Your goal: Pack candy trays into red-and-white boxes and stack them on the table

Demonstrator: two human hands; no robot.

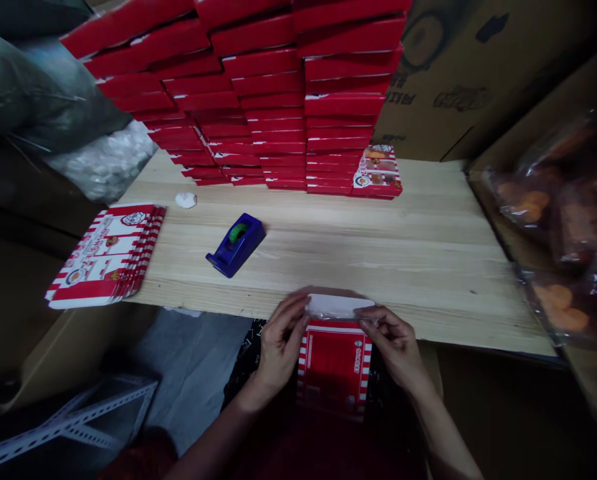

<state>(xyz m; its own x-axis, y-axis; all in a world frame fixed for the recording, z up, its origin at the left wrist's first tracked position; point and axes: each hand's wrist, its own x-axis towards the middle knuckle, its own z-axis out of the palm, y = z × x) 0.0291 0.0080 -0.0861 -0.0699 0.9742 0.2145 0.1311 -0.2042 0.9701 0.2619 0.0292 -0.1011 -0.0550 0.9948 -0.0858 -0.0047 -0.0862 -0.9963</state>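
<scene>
A red and white striped box (334,363) stands on end against the near edge of the wooden table (428,247), its white top flap (336,305) raised. My left hand (281,340) pinches the flap's left end and grips the box's left side. My right hand (391,340) pinches the flap's right end, fingers curled round the box's upper right corner. Both hands are closed on the box.
A blue tape dispenser (236,244) sits left of centre. A stack of flat striped boxes (108,253) lies at the table's left end. Tall stacks of red boxes (278,100) fill the back. Cardboard cartons (478,73) and bagged orange goods (563,220) stand at right. A white wad (185,199) lies nearby.
</scene>
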